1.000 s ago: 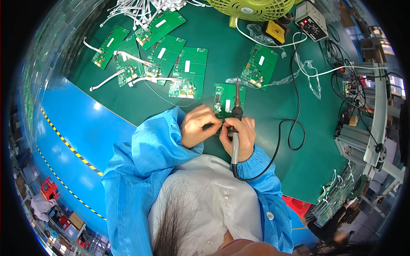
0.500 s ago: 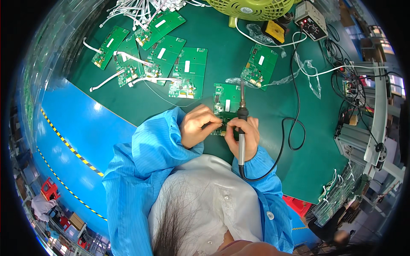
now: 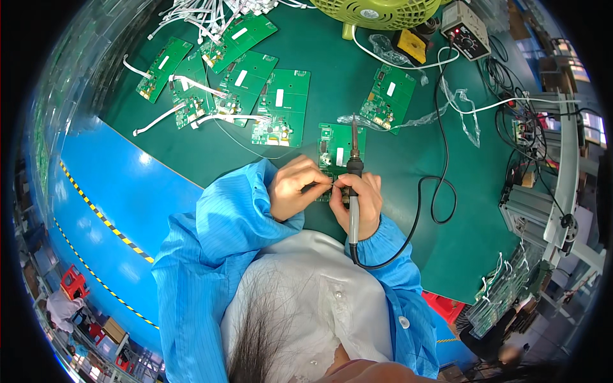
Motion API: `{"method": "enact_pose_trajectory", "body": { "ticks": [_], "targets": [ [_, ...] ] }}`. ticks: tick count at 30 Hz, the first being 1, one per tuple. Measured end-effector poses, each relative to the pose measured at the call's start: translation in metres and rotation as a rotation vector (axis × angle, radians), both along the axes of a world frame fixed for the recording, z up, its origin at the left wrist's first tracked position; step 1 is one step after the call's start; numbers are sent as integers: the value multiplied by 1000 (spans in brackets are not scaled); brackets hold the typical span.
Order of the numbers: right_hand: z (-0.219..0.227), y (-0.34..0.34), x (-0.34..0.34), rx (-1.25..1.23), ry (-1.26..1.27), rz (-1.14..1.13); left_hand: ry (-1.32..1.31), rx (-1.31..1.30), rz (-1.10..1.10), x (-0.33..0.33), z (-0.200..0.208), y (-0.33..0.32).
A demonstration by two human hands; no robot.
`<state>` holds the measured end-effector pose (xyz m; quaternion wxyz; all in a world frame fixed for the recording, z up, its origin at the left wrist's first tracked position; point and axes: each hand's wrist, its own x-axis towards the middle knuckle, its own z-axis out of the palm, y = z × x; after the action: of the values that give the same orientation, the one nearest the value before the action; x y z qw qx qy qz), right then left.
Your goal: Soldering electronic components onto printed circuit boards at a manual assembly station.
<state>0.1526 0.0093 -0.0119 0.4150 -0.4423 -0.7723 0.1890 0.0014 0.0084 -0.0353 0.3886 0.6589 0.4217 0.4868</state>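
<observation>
A green circuit board point(image 3: 332, 142) with a white label lies on the table in front of me, its near end partly hidden by my fingers. My left hand point(image 3: 297, 190) is closed in a pinch over that near end; whatever sits between the fingertips is too small to name. My right hand point(image 3: 365, 205) holds a soldering iron point(image 3: 354, 220) with a grey handle, its metal tip pointing away from me above the board. The right thumb and forefinger come together at the left fingertips, touching or nearly so.
Several boards with white cables point(image 3: 281, 105) lie at the left, below a heap of cables point(image 3: 220, 13). Another board point(image 3: 388, 96) rests at the right amid clear plastic strips. Farther back stand a green fan point(image 3: 377, 14), a yellow sponge point(image 3: 412, 46) and a soldering station point(image 3: 465, 30).
My right hand has shifted slightly left with the soldering iron, bringing its fingertips up to the left ones. My left hand stays nearly still.
</observation>
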Motion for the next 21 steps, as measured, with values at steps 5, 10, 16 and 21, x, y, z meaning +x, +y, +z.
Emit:
{"method": "enact_pose_trajectory", "body": {
  "ticks": [5, 10, 16, 21],
  "targets": [
    [-2, 0, 1, -25, 43, 33, -4, 8, 18, 0, -1, -1],
    [-2, 1, 6, -57, 93, 90, 25, 44, -9, -1, -2, 0],
    [2, 3, 11, -42, 3, 74, 38, -3, 12, -2, 1, -1],
    [4, 3, 9, -60, 0, 62, 49, 1, 6, -1, 1, 0]
  ]
}}
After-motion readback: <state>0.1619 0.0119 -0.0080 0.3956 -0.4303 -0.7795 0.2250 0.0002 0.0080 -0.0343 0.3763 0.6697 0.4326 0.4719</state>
